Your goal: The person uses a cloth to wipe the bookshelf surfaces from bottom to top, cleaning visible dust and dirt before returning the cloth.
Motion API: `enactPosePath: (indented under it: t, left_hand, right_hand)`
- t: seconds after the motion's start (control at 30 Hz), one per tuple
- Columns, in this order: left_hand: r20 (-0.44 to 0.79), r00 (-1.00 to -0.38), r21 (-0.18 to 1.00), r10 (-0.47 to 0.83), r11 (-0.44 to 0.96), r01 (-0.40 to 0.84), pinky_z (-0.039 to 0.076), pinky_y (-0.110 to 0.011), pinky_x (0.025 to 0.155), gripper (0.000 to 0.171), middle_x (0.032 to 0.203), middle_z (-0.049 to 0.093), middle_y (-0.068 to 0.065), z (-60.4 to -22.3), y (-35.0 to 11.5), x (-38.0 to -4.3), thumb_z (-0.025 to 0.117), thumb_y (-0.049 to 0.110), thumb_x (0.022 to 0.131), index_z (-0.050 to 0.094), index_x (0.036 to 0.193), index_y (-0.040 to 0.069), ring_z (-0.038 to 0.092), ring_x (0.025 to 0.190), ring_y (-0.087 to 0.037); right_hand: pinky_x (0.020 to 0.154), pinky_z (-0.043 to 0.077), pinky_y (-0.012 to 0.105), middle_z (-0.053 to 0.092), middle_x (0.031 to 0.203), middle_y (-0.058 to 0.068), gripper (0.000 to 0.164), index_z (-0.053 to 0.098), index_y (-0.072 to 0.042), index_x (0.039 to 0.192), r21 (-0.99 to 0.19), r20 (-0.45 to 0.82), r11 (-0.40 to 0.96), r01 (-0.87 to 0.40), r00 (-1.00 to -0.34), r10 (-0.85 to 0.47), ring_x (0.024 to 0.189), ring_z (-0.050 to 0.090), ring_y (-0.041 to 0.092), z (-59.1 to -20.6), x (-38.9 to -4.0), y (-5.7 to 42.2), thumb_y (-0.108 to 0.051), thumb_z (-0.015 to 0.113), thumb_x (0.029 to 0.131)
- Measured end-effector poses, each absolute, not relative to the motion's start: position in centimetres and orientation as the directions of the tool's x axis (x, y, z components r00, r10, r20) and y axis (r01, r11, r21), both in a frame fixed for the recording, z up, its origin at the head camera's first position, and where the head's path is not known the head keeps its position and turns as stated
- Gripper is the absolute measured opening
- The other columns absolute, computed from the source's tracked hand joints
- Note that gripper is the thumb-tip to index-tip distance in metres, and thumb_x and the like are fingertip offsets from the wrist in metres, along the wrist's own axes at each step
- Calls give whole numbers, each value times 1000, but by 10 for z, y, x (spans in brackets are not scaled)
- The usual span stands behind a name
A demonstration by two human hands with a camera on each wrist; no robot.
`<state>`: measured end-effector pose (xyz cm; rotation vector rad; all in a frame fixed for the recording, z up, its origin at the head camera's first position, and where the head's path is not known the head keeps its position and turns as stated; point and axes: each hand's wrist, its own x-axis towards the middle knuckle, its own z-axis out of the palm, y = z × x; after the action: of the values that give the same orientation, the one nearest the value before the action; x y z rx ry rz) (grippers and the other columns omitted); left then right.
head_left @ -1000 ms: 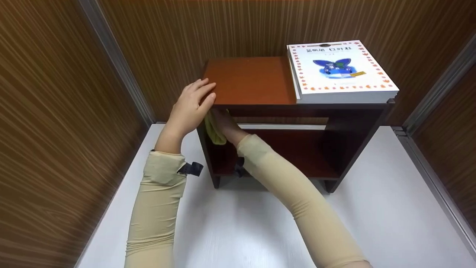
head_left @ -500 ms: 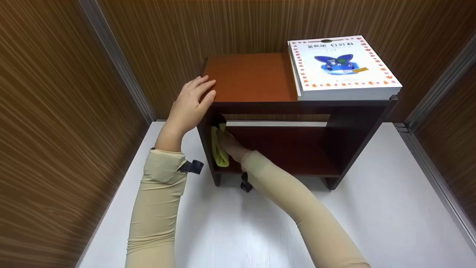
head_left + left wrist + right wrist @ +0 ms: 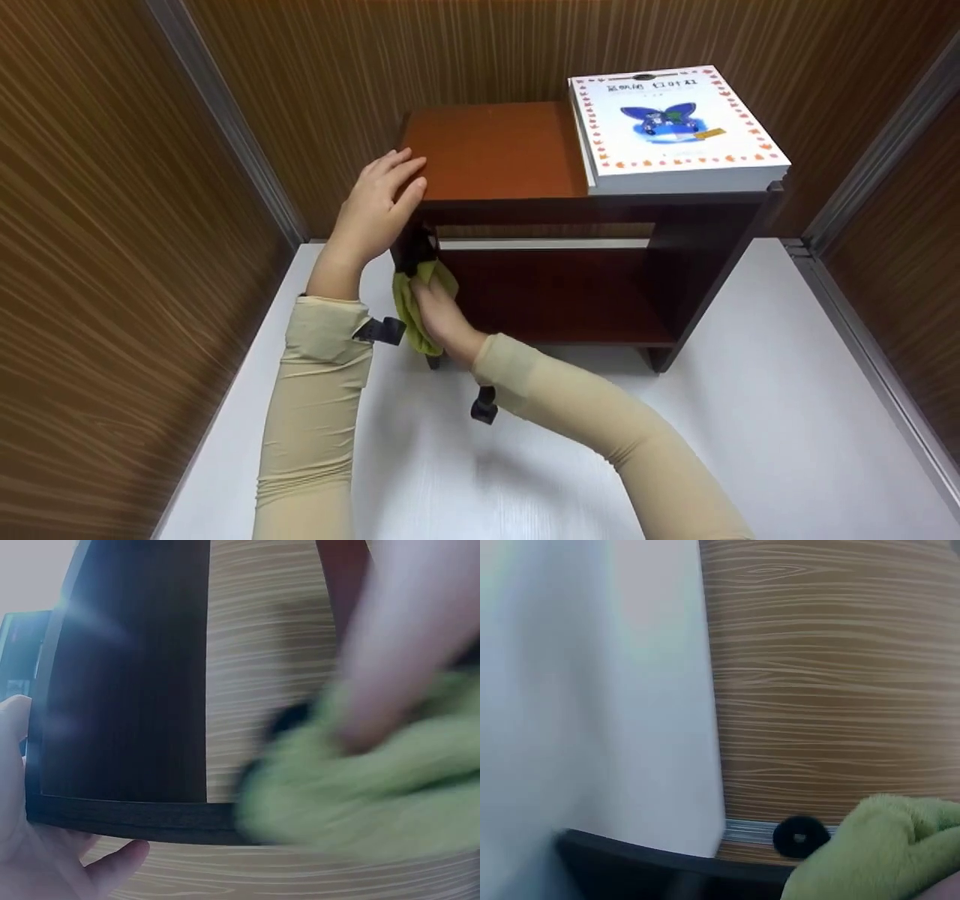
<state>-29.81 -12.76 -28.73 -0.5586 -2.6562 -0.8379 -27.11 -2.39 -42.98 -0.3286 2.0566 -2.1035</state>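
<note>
My left hand (image 3: pixel 377 205) rests on the top left corner of a small dark brown wooden shelf (image 3: pixel 491 150), its fingers relaxed. In the left wrist view, the left thumb and a fingertip show at that corner. Lower down, my right hand (image 3: pixel 446 319) holds a green cloth (image 3: pixel 411 307) against the front of the shelf's left side panel. Fluffy and bunched, the cloth (image 3: pixel 360 787) is blurred in the left wrist view, with a finger of the right hand pressing into it. Only the cloth (image 3: pixel 877 855) and a sliver of that hand appear in the right wrist view.
White books (image 3: pixel 679 124) lie stacked on the right half of the shelf top, the upper cover bearing a blue butterfly. The shelf stands on a white surface (image 3: pixel 540 480) between wood-grain walls (image 3: pixel 112 225). A dark strap hangs from each wrist.
My right hand has brought the cloth down and out from inside the shelf, under its top, to the front of the left panel. The left hand keeps its place.
</note>
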Motion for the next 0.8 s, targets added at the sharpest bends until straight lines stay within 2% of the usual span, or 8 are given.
enactPosePath:
  t: [0.17, 0.27, 0.37, 0.57, 0.6, 0.67, 0.77, 0.8]
  left_hand:
    - [359, -890, 478, 280, 765, 433, 18, -42, 110, 50, 147, 34, -6, -291, -126, -300, 39, 41, 98, 46, 138, 12, 20, 138, -22]
    - [349, -898, 483, 269, 769, 418, 18, -42, 110, 50, 147, 34, -4, -291, -125, -299, 38, 42, 98, 46, 139, 14, 20, 138, -20]
    - [353, -899, 482, 258, 774, 411, 18, -42, 110, 50, 147, 34, -3, -289, -123, -297, 38, 43, 97, 46, 139, 15, 20, 138, -18]
    - [352, -901, 474, 253, 782, 405, 19, -41, 110, 51, 148, 34, -2, -282, -124, -296, 38, 45, 97, 46, 139, 16, 19, 138, -16]
    - [354, -901, 473, 250, 784, 403, 19, -41, 110, 51, 147, 34, -2, -282, -125, -296, 38, 45, 97, 46, 139, 16, 19, 138, -16]
    - [355, -902, 474, 244, 785, 399, 18, -40, 110, 51, 147, 34, -2, -281, -126, -296, 39, 45, 97, 46, 139, 16, 19, 138, -16]
    - [350, -906, 480, 238, 785, 391, 17, -40, 110, 51, 147, 34, -2, -282, -128, -297, 39, 44, 97, 47, 138, 16, 19, 138, -16]
    - [349, -907, 483, 237, 784, 391, 17, -40, 110, 50, 147, 35, -2, -282, -128, -297, 39, 44, 97, 47, 138, 16, 19, 138, -16]
  right_hand:
    - [90, 41, 24, 55, 115, 8, 34, 46, -5, 129, -987, 151, -90, -133, -962, -228, 99, 51, 12, -394, -278, -28, -23, 39, 100]
    - [88, 42, 24, 58, 112, 9, 35, 51, -6, 122, -993, 121, -33, -117, -973, -196, 98, 53, 14, -377, -286, -27, -30, 39, 100]
    - [85, 40, 20, 59, 110, 3, 39, 53, -10, 123, -997, 67, 21, -72, -982, -174, 95, 52, 10, -367, -298, -24, -38, 40, 99]
    - [66, 40, 19, 52, 82, -1, 24, 56, -6, 100, -975, 112, -211, -71, -976, -188, 73, 48, 8, -364, -334, -28, -24, 40, 100]
    - [66, 40, 19, 53, 84, 1, 26, 56, -3, 100, -972, 126, -223, -80, -972, -200, 73, 48, 9, -367, -341, -28, -23, 39, 100]
    - [75, 42, 19, 56, 103, 3, 32, 54, -5, 118, -986, 102, -155, -66, -968, -230, 88, 51, 10, -375, -351, -24, -25, 37, 101]
    - [89, 37, 21, 38, 140, 8, 50, 29, -5, 144, -1000, -4, -23, 13, -941, -340, 114, 42, 12, -394, -354, -12, -31, 31, 102]
    - [88, 38, 22, 39, 138, 10, 50, 27, -6, 144, -998, -43, -16, 53, -928, -369, 113, 43, 14, -404, -354, -9, -33, 30, 102]
